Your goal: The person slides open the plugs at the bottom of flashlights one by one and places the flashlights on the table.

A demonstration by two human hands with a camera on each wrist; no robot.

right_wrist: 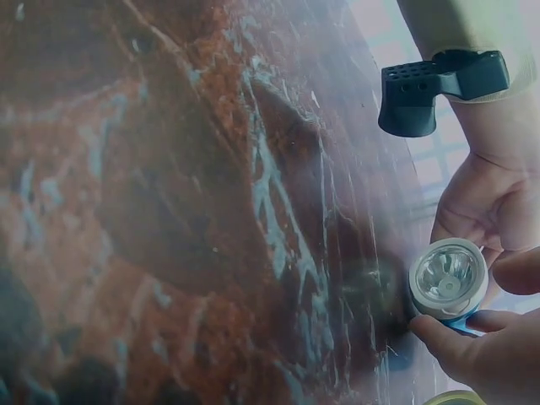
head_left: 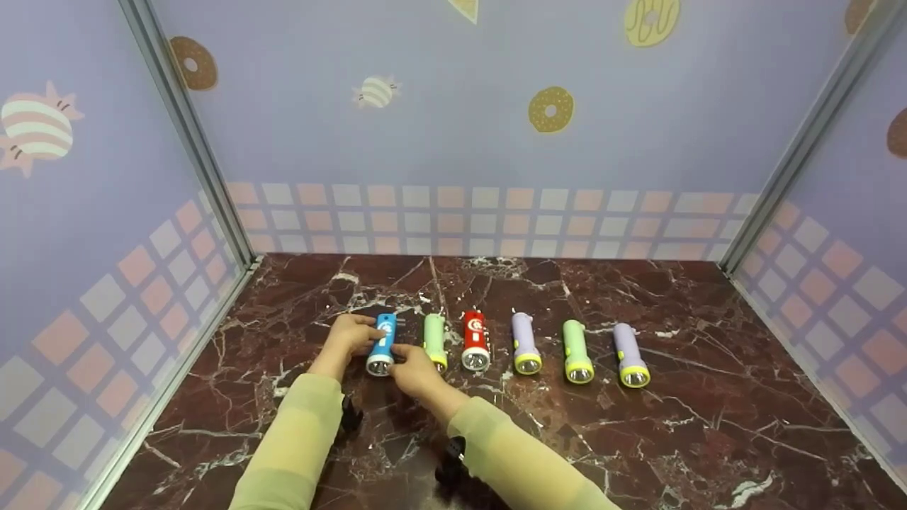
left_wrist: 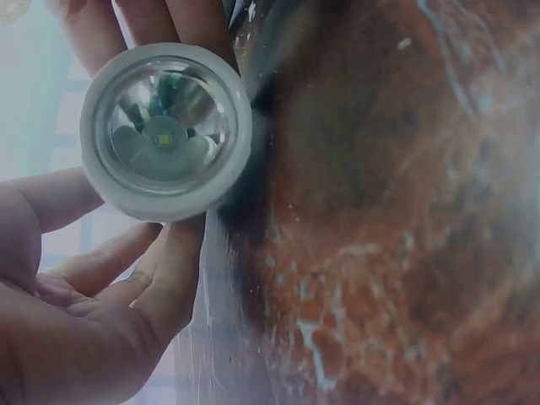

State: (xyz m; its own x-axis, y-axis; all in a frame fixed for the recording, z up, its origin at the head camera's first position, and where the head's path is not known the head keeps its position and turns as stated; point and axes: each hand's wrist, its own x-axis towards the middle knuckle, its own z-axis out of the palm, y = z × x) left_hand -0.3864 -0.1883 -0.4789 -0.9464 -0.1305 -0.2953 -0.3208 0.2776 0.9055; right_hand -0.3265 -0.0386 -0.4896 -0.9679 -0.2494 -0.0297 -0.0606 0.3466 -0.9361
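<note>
Head view: blue torch (head_left: pixel 385 345), left of lower centre, between two hands.
Left hand (head_left: pixel 350 336), right hand (head_left: pixel 419 373) both part-open, fingers touching its sides; green torch (head_left: pixel 434 331) just right.

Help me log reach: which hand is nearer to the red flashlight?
Right. The right hand is left of the red flashlight, at the lens end of the blue flashlight; the left hand is farther left, at the blue flashlight's left side.
</note>
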